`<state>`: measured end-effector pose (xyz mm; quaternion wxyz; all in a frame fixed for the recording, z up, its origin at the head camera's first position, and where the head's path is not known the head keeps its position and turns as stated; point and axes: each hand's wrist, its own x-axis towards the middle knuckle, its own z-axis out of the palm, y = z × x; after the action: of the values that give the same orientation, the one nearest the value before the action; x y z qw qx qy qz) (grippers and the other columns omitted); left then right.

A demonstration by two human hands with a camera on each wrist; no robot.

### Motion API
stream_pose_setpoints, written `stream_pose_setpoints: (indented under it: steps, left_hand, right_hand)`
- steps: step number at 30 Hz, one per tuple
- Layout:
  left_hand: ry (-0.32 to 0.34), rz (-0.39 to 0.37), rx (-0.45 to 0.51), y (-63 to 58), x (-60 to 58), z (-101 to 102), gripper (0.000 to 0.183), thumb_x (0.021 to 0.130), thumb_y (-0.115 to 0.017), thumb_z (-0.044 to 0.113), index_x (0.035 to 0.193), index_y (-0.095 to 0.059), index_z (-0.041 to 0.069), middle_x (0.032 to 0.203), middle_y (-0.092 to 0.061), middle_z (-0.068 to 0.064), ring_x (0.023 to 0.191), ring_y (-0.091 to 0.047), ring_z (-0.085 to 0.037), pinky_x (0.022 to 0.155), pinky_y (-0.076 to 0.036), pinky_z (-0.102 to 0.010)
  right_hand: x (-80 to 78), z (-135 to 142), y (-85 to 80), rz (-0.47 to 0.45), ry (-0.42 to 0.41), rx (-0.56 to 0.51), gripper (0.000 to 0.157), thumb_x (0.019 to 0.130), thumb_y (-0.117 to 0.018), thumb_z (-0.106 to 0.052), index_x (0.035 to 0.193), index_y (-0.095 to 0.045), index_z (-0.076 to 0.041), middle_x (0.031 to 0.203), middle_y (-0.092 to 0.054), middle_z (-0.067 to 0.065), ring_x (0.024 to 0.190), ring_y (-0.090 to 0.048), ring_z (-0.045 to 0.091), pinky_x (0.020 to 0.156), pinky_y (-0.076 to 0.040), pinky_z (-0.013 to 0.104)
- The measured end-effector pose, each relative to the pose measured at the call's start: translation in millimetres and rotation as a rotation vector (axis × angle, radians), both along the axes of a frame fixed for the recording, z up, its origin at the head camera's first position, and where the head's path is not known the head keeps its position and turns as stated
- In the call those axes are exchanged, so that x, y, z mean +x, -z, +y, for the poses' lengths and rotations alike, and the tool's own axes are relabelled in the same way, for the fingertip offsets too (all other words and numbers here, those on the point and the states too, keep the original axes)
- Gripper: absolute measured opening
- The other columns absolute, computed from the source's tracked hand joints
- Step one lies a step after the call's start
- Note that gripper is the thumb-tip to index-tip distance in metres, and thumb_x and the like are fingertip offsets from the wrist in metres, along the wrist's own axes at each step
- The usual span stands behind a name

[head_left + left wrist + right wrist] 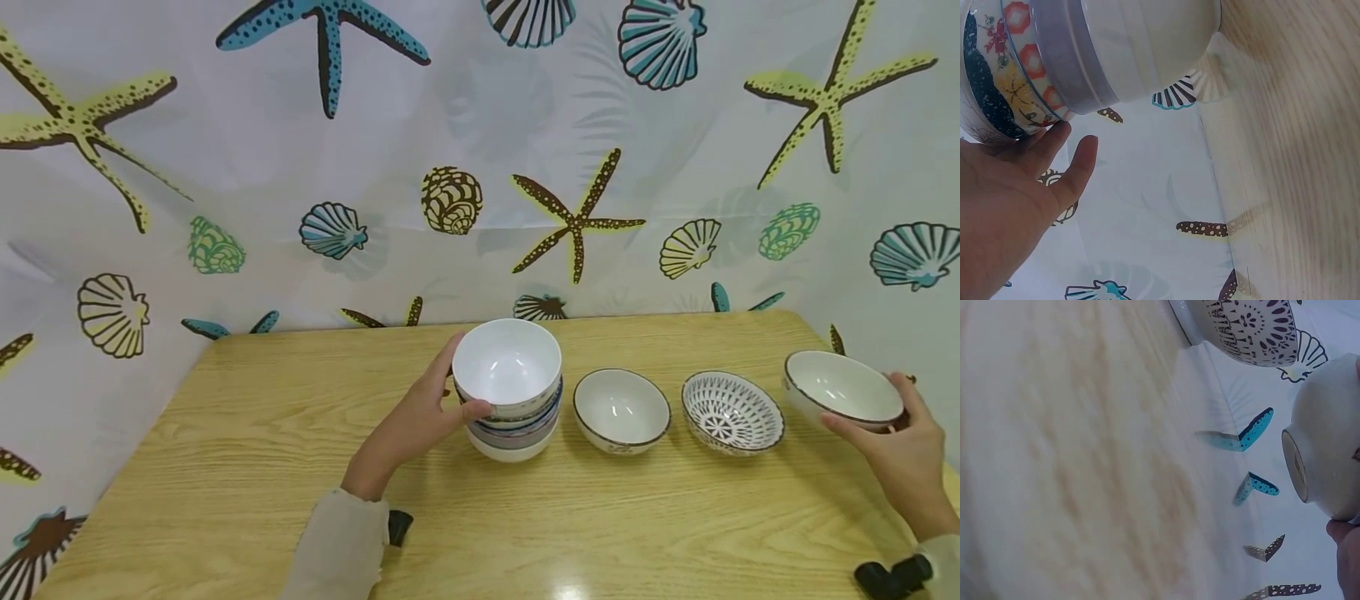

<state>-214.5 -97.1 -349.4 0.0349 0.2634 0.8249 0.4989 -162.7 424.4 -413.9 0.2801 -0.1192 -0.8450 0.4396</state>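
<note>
From my head, my left hand [426,415] grips a tall stack of white and patterned ceramic bowls [517,412]; far right, my right hand [898,450] holds a round, white, dark-rimmed ceramic bowl [842,390]. Probably a stacking step; next calls for level carrying. Left wrist: stack partly cropped. Right wrist: hand mostly cut off.

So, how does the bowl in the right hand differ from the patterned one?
The held bowl is plain white inside; the patterned bowl is dark-patterned inside. The right hand grips the held bowl, raised; the patterned bowl rests on the table. Both have dark rims.
</note>
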Motion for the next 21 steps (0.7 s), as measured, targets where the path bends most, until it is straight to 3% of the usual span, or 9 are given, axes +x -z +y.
stream_pose_setpoints:
  steps: [9, 16, 18, 21]
  left_hand:
    - [0.004, 0.012, 0.001, 0.7, 0.6, -1, 0.100, 0.082, -0.065, 0.057, 0.154, -0.008, 0.018, 0.157, -0.021, -0.009, 0.141, -0.027, -0.033, 0.108, -0.031, -0.060]
    - [0.011, 0.019, -0.003, 0.7, 0.5, -1, 0.101, 0.082, -0.065, 0.057, 0.154, -0.007, 0.017, 0.157, -0.020, -0.009, 0.142, -0.026, -0.033, 0.108, -0.030, -0.060]
    - [0.008, 0.016, -0.010, 0.6, 0.5, -1, 0.101, 0.082, -0.065, 0.057, 0.154, -0.006, 0.017, 0.157, -0.019, -0.009, 0.142, -0.025, -0.033, 0.109, -0.030, -0.059]
    - [0.005, 0.017, -0.021, 0.2, 0.8, -1, 0.102, 0.082, -0.064, 0.058, 0.154, -0.006, 0.017, 0.158, -0.018, -0.009, 0.143, -0.024, -0.033, 0.109, -0.031, -0.059]
  right_hand:
    - [-2.4, 8, 4.2, -0.045, 0.005, 0.022, 0.086, 0.084, -0.073, -0.010, 0.152, -0.022, -0.009, 0.145, -0.031, 0.021, 0.113, -0.039, -0.004, 0.074, -0.034, -0.005]
    - [-1.4, 8, 8.8, -0.106, 0.030, 0.055, 0.086, 0.082, -0.075, -0.017, 0.151, -0.024, -0.006, 0.135, -0.036, 0.028, 0.100, -0.037, -0.010, 0.068, -0.032, -0.003]
    - [-0.8, 8, 9.8, -0.124, 0.026, 0.057, 0.088, 0.083, -0.075, -0.019, 0.151, -0.021, -0.006, 0.137, -0.036, 0.030, 0.104, -0.041, -0.003, 0.067, -0.032, -0.002]
    - [-0.3, 8, 11.0, -0.147, 0.019, 0.068, 0.089, 0.084, -0.073, -0.021, 0.152, -0.018, -0.004, 0.141, -0.034, 0.032, 0.115, -0.045, 0.023, 0.066, -0.031, -0.001]
